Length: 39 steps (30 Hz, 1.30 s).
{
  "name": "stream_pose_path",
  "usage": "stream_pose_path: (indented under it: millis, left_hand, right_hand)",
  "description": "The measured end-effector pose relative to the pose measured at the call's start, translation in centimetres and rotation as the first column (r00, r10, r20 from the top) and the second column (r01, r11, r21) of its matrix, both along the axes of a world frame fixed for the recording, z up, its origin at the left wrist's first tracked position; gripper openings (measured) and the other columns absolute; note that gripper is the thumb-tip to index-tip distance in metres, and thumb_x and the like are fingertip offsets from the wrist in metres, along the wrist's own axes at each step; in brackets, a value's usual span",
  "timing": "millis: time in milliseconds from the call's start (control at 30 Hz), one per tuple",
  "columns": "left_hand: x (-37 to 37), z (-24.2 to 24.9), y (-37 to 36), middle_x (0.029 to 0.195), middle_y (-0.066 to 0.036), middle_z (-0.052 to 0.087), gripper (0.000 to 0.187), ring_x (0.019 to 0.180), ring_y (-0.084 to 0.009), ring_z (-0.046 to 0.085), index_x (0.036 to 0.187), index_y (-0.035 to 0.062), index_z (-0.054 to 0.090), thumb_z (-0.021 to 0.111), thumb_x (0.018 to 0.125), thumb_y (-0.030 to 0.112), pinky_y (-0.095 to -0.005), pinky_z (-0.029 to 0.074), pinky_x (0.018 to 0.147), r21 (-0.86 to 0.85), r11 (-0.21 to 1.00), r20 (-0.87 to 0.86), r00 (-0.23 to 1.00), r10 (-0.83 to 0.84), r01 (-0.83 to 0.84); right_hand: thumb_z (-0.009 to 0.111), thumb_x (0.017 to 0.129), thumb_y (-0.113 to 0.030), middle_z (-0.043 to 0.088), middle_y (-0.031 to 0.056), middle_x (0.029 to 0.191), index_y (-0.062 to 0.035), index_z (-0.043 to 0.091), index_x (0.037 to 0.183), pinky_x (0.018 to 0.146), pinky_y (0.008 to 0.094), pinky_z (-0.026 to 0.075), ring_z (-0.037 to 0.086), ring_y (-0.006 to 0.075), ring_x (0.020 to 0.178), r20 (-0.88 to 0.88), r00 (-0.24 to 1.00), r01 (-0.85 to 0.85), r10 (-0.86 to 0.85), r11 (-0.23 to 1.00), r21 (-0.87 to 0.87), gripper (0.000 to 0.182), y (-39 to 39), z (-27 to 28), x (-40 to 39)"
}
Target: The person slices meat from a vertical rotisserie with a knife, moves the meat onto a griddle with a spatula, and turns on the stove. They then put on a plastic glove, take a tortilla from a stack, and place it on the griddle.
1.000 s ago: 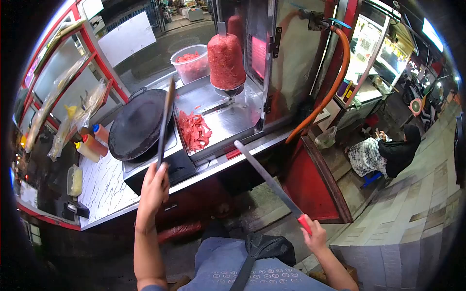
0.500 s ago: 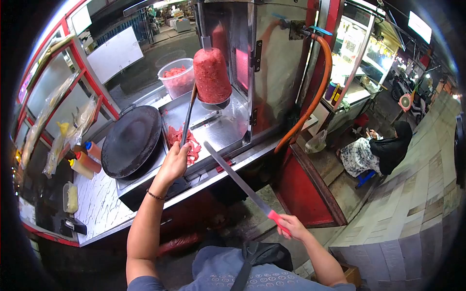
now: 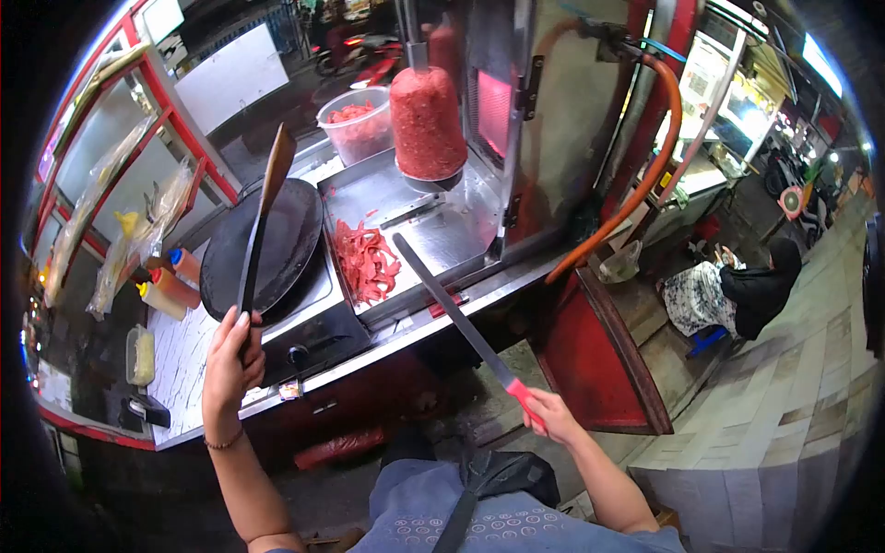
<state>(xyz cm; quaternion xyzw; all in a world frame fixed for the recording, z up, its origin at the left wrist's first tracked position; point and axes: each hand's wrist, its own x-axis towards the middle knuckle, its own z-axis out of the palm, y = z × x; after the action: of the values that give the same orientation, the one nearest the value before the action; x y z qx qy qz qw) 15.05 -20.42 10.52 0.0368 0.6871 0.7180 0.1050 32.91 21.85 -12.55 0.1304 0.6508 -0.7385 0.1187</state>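
With knife (image 3: 458, 318) and spatula (image 3: 275, 168) clamped in the fingers of the right hand (image 3: 553, 417) and left hand (image 3: 230, 364) respectively, meat strips (image 3: 369, 265) in the tray (image 3: 452, 230) could be scattered by a low blade swing.

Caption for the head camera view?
Left hand lifts a spatula, right hand a long knife, near the meat cone.

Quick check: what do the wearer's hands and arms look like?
The left hand and right hand are ungloved. A dark beaded bracelet circles the left wrist; none shows on the right. Both forearms are uncovered. The short-sleeved shirt is grey-blue with rows of pale rings.
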Motion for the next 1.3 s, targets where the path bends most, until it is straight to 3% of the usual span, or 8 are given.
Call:
stream_pose_path:
  millis: [300, 433, 633, 700, 733, 833, 1000, 1300]
  left_hand:
    - [0.4, -0.5, 3.4, 0.061, 0.004, 0.034, 0.021, 0.04, -0.0034, 0.026, 0.108, 0.0064, 0.051, 0.043, 0.102, 0.025, -0.0194, 0.021, 0.034, 0.036, 0.994, -0.001, 0.995, -0.102, 0.102]
    - [2.2, -0.9, -0.1, 0.061, 0.003, 0.034, 0.024, 0.04, -0.0035, 0.026, 0.11, 0.0057, 0.05, 0.043, 0.102, 0.027, -0.0191, 0.021, 0.035, -0.009, 0.993, -0.018, 0.993, -0.114, 0.114]
    - [7.6, -4.5, -6.7, 0.061, 0.002, 0.034, 0.03, 0.042, -0.0039, 0.027, 0.105, 0.0053, 0.051, 0.052, 0.098, 0.034, -0.0202, 0.021, 0.037, -0.056, 0.965, 0.269, 0.935, -0.232, 0.256]
    - [8.5, -6.5, -7.8, 0.06, 0.003, 0.033, 0.03, 0.042, -0.004, 0.027, 0.104, 0.0054, 0.051, 0.055, 0.096, 0.034, -0.0203, 0.021, 0.036, 0.061, 0.952, 0.313, 0.9, -0.304, 0.3]
    - [8.9, -7.0, -7.7, 0.06, 0.003, 0.033, 0.03, 0.042, -0.004, 0.027, 0.104, 0.0053, 0.051, 0.055, 0.096, 0.035, -0.0202, 0.021, 0.036, 0.05, 0.954, 0.321, 0.9, -0.295, 0.295]
    - [9.4, -7.6, -7.8, 0.061, 0.002, 0.034, 0.031, 0.042, -0.0041, 0.028, 0.103, 0.0052, 0.051, 0.054, 0.097, 0.035, -0.0202, 0.022, 0.036, 0.039, 0.955, 0.35, 0.891, -0.288, 0.293]
    - [10.7, -7.7, -8.6, 0.061, 0.001, 0.035, 0.03, 0.042, -0.0045, 0.028, 0.104, 0.0051, 0.052, 0.055, 0.096, 0.034, -0.0207, 0.023, 0.036, 0.059, 0.963, 0.339, 0.902, -0.267, 0.263]
    - [11.3, -12.5, -6.8, 0.064, 0.004, 0.036, 0.027, 0.045, -0.0045, 0.028, 0.106, 0.0088, 0.052, 0.058, 0.096, 0.033, -0.0209, 0.022, 0.04, 0.141, 0.927, 0.508, 0.778, -0.369, 0.348]
  right_hand:
    - [0.046, 0.103, -0.028, 0.055, 0.0031, 0.062, -0.003, 0.054, 0.121, 0.036, 0.0215, 0.029, 0.038, 0.005, 0.038, -0.22, 0.975, -0.047, 0.004, 0.981, -0.188, 0.032, -4.9, 4.5, -14.5]
    - [0.048, 0.102, -0.029, 0.056, 0.0022, 0.062, -0.0049, 0.057, 0.12, 0.036, 0.0213, 0.029, 0.039, 0.0041, 0.039, -0.111, 0.994, -0.002, 0.0, 1.0, -0.014, 0.031, -0.8, 1.6, -4.3]
    - [0.05, 0.101, -0.024, 0.06, 0.0047, 0.067, -0.0028, 0.054, 0.132, 0.041, 0.0201, 0.034, 0.043, 0.0057, 0.043, 0.032, 0.99, 0.14, -0.138, 0.989, -0.045, 0.037, 3.9, 2.2, 12.9]
    - [0.052, 0.1, -0.021, 0.064, 0.007, 0.074, -0.0003, 0.057, 0.13, 0.047, 0.0245, 0.039, 0.048, 0.0087, 0.052, -0.316, 0.934, 0.306, -0.166, 0.83, 0.467, 0.037, 4.4, 3.6, 13.1]
    - [0.059, 0.093, -0.014, 0.06, 0.0086, 0.078, -0.0029, 0.06, 0.128, 0.053, 0.0303, 0.043, 0.051, 0.0156, 0.06, -0.442, 0.897, 0.362, -0.016, 0.601, 0.713, 0.037, 4.6, 4.4, 12.5]
    - [0.067, 0.084, -0.012, 0.047, 0.0102, 0.077, -0.016, 0.058, 0.132, 0.056, 0.0358, 0.044, 0.053, 0.0251, 0.063, -0.398, 0.914, 0.352, 0.079, 0.333, 0.875, 0.049, 3.6, 4.6, 12.0]
    - [0.07, 0.082, -0.019, 0.047, 0.0092, 0.079, -0.0242, 0.058, 0.132, 0.056, 0.0396, 0.049, 0.058, 0.0276, 0.067, -0.345, 0.932, 0.329, 0.11, 0.138, 0.934, 0.051, 2.1, 2.9, 9.9]
    - [0.06, 0.091, -0.026, 0.052, 0.0118, 0.085, -0.0275, 0.05, 0.137, 0.053, 0.0427, 0.051, 0.061, 0.0328, 0.069, -0.541, 0.809, 0.511, 0.23, 0.18, 0.841, 0.047, -2.7, 6.4, -10.8]
